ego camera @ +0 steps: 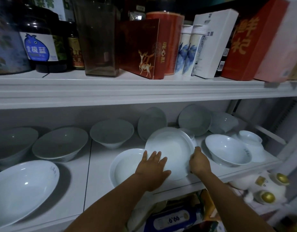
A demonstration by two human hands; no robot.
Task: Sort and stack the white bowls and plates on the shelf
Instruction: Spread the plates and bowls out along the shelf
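A white plate (173, 144) is tilted up over a second white plate (123, 166) lying flat on the lower shelf (97, 186). My left hand (153, 169) lies with fingers spread on the tilted plate's lower left rim. My right hand (198, 162) grips that plate's right rim. Three white bowls (60, 143) stand in a row at the back left. A large bowl (22, 188) sits at the front left. Right of the plates stands a bowl (227, 150), with a smaller bowl (249, 137) behind it.
Two plates (152, 123) lean upright against the back wall, beside a tipped bowl (223, 122). The upper shelf (127, 91) carries jars, red boxes and cans. A white and gold figurine (263, 190) sits low at the right, boxes below the shelf edge.
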